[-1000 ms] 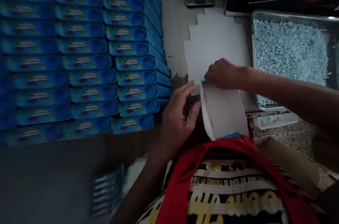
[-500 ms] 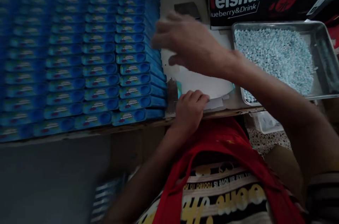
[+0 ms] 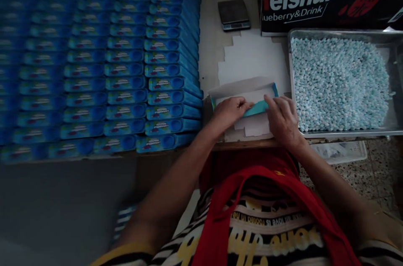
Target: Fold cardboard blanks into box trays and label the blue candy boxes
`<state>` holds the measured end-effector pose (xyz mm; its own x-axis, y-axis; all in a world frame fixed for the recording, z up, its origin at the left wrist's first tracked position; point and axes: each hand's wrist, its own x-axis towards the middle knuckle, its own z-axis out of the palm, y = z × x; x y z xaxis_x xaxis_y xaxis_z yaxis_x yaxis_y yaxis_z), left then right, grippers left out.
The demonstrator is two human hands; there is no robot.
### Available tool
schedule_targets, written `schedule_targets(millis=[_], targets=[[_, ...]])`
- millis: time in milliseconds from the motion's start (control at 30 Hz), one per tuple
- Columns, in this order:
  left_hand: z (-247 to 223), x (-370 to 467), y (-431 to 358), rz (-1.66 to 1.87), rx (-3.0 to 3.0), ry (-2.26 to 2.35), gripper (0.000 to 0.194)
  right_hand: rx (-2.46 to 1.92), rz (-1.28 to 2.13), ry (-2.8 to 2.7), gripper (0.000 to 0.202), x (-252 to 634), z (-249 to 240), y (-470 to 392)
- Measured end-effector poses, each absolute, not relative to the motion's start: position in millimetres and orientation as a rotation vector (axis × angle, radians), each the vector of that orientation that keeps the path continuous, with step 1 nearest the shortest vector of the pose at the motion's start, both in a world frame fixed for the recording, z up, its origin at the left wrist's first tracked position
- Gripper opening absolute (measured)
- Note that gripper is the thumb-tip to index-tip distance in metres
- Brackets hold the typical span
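Note:
A partly folded cardboard box (image 3: 258,108), white inside and teal-blue outside, lies in front of me with its back wall standing up. My left hand (image 3: 231,110) grips the front wall near its left end, fingers bent over the edge. At the right end of the same wall, my right hand (image 3: 283,118) pinches the edge between thumb and fingers. Flat white card sheets (image 3: 252,56) with stepped edges lie beneath and behind the box. Both palms are turned away from view.
Rows of stacked blue packs (image 3: 163,96) fill the table's left side. On the right stands a metal tray (image 3: 346,134) of small pale-blue and white pellets (image 3: 340,85). Behind it is a black printed carton (image 3: 302,1). A small digital scale (image 3: 233,14) sits at the back.
My right hand has come down from above the table onto the box's right end. The box's walls now stand up, where a flat white panel showed before. My left hand stays at the front edge.

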<state>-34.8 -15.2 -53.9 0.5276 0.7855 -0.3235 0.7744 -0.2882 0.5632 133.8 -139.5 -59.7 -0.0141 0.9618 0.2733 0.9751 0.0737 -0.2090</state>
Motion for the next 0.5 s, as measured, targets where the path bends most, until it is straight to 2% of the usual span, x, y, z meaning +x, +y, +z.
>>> schedule_targets(millis=[100, 233, 367, 500], targets=[[-60, -36, -21, 0.174, 2.132, 1.322, 0.019, -1.882, 0.103, -2.175, 0.041, 132, -66, -135], [-60, -50, -63, 0.471, 2.424, 1.331, 0.018, -1.942, 0.170, -2.099, 0.042, 131, -76, -135], [-67, -57, -90, 0.359, 2.522, 1.274, 0.025, -2.006, 0.188, -2.131, 0.040, 128, -73, -131], [-69, -50, -85, 0.149, 2.571, 1.299, 0.023, -2.061, 0.169, -2.271, 0.034, 122, -61, -125]])
